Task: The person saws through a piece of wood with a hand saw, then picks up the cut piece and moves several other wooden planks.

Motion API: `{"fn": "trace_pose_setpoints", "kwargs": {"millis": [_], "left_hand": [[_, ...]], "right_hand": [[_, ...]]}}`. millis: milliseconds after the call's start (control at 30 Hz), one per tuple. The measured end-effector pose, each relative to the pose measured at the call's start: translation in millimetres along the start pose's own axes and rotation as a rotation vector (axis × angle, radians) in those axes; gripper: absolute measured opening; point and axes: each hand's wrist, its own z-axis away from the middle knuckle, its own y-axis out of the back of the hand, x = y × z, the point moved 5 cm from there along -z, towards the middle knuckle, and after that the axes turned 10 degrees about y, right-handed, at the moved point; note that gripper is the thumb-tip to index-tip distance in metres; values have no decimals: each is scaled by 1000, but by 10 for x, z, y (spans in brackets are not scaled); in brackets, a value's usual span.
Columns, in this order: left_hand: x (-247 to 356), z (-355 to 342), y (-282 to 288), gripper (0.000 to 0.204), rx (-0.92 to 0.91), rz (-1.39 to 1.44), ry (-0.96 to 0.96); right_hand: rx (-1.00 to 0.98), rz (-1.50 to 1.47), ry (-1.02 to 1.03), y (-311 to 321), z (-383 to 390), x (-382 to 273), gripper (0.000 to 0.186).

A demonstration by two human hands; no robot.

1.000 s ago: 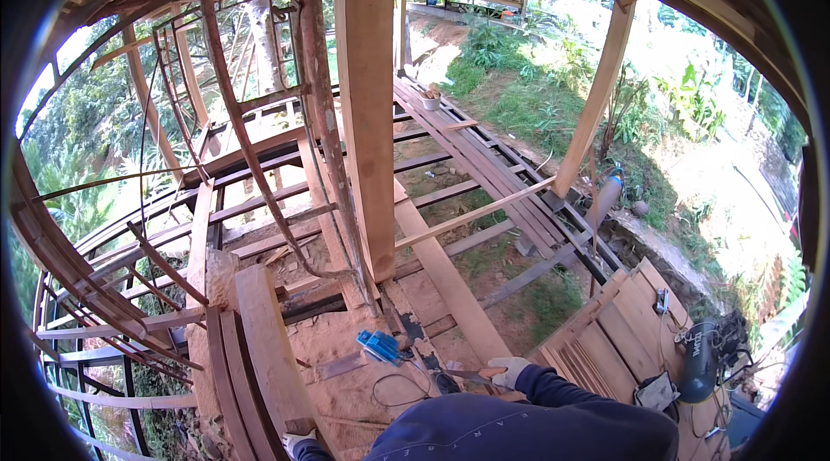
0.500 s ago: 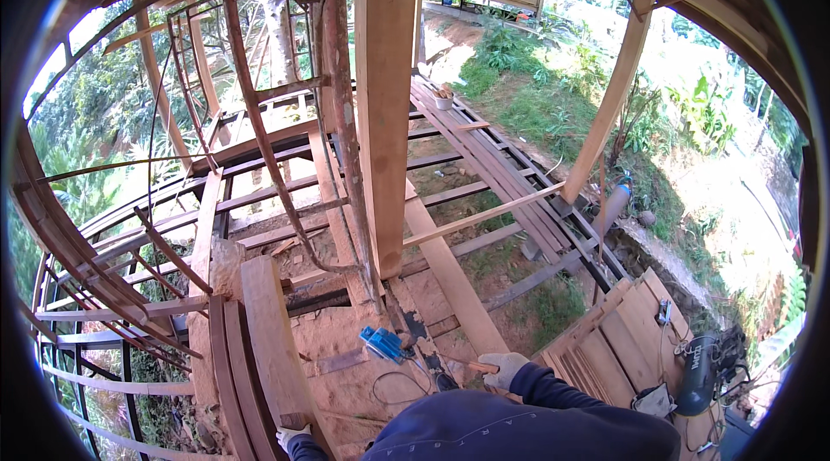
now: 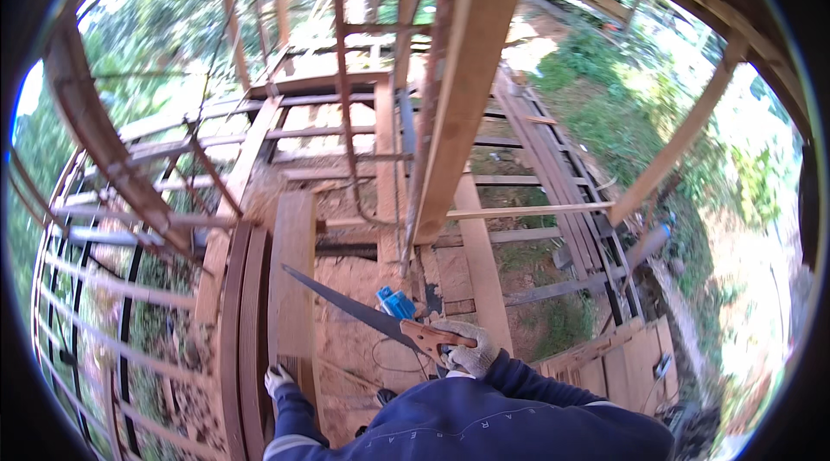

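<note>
My right hand (image 3: 471,348), gloved, is closed round the wooden handle of a handsaw (image 3: 365,314); its long blade points up-left, with the tip over a thick pale plank (image 3: 291,305). My left hand (image 3: 279,383), also gloved, grips a short dark piece of wood (image 3: 289,368) on that plank's near part. Dark boards (image 3: 234,323) lie along the plank's left side. Just beyond the saw is a blue power tool (image 3: 393,301) with a cable on the sawdust-covered boards.
An upright post (image 3: 454,98) and rusty metal bars (image 3: 341,106) stand ahead. Open floor joists (image 3: 519,180) surround me, with gaps down to soil. A board stack (image 3: 622,366) is at lower right, a cylinder (image 3: 648,245) at the right edge, a curved railing frame (image 3: 104,288) at left.
My right hand has raised the saw and moved left, so the blade now shows above the plank. My left hand has shifted up slightly. The view has swung left and downward.
</note>
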Motion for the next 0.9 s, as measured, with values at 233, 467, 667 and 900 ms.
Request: {"fn": "trace_pose_setpoints", "kwargs": {"millis": [233, 467, 667, 900], "left_hand": [[367, -64, 425, 38, 391, 44, 130], [413, 248, 322, 35, 427, -105, 212], [467, 298, 340, 28, 452, -124, 199], [594, 294, 413, 36, 341, -152, 260]], "right_hand": [[-245, -59, -40, -330, -468, 127, 68], [-447, -180, -204, -822, -782, 951, 74], [-651, 58, 87, -1197, -1041, 1415, 72], [-695, 35, 16, -1413, -1136, 1619, 67]]}}
